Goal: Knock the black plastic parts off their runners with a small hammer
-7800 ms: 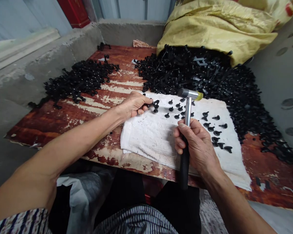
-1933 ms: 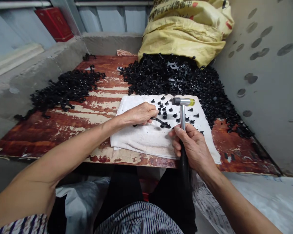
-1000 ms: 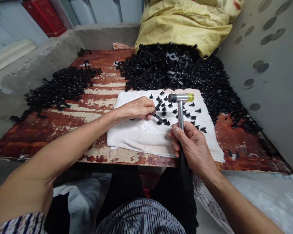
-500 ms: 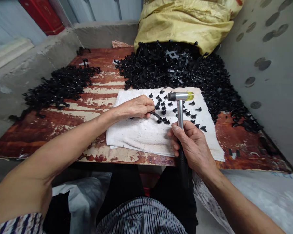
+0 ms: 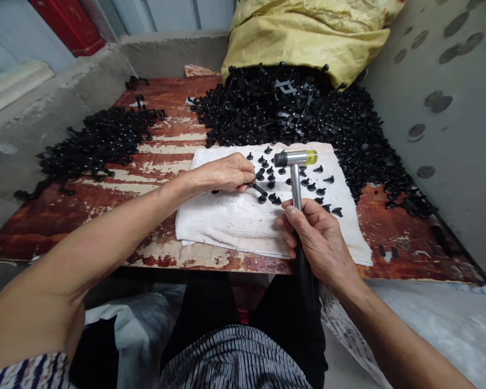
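Note:
My left hand (image 5: 231, 173) pinches one end of a slim black linkage piece (image 5: 259, 190) over a folded white towel (image 5: 227, 227). The piece's free end rests by several small black round-based pegs (image 5: 271, 178) standing on the towel. My right hand (image 5: 318, 232) is closed around the black handle of a small mallet (image 5: 295, 183), held upright. The mallet's metal head, with a black face on the left and a yellow face on the right, hangs above the pegs and hides some of them. My left fingers cover the near end of the linkage piece.
A large heap of black parts (image 5: 308, 108) spills from a yellow woven sack (image 5: 303, 46) at the back. At the left lies a smaller pile of black parts (image 5: 97, 140) on the worn red-brown table (image 5: 170, 162). A grey panel (image 5: 429, 135) stands along the right side.
The mallet head has shifted slightly left, its shaft tilting a little. My left hand keeps its pinch on the linkage piece, whose free end sits slightly further left and higher in view.

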`<state>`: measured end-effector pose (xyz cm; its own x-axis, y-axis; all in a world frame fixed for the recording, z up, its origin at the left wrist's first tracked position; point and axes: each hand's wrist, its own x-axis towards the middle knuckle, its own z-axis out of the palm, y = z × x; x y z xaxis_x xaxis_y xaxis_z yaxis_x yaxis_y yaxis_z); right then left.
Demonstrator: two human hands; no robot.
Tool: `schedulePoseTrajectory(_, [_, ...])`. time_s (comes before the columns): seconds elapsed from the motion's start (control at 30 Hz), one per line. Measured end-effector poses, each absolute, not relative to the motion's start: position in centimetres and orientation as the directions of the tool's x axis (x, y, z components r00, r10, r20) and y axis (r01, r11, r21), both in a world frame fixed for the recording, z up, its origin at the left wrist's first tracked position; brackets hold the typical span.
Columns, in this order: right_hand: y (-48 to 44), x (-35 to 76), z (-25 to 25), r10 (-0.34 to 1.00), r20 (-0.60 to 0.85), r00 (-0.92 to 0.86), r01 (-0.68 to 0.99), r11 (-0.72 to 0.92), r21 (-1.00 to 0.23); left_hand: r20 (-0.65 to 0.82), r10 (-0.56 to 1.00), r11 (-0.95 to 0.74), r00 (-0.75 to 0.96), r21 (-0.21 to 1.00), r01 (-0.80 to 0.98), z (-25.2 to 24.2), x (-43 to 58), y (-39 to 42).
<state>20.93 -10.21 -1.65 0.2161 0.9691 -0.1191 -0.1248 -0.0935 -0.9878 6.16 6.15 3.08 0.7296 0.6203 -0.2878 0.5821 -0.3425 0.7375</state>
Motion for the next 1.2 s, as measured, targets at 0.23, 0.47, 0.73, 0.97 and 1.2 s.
schedulePoseTrajectory(0.23, [-9.2, 22.8, -0.1, 0.938, 0.320, 0.133, 0.575, 0.190, -0.796, -0.347, 0.619, -0.263, 0.704, 0.753, 0.603, 3.0, 6.3, 6.7])
schedulePoseTrajectory(0.47, [-7.4, 24.1, 0.4, 0.879, 0.473, -0.057, 0.851, 0.290, -0.437, -0.344, 0.599, -0.216, 0.723, 0.800, 0.560, 2.6, 6.1, 6.5])
schedulePoseTrajectory(0.73, [-7.5, 24.3, 0.8, 0.899, 0.436, -0.050, 0.879, 0.247, -0.408, -0.349, 0.613, -0.201, 0.709, 0.799, 0.567, 2.6, 6.1, 6.1])
schedulePoseTrajectory(0.97, [-7.0, 24.7, 1.8, 0.918, 0.390, -0.077, 0.913, 0.222, -0.342, -0.375, 0.628, -0.195, 0.682, 0.773, 0.604, 3.0, 6.3, 5.9])
schedulePoseTrajectory(1.2, [-7.1, 25.4, 3.0, 0.940, 0.338, 0.057, 0.897, 0.101, -0.431, -0.318, 0.703, -0.225, 0.636, 0.749, 0.623, 3.0, 5.4, 5.7])
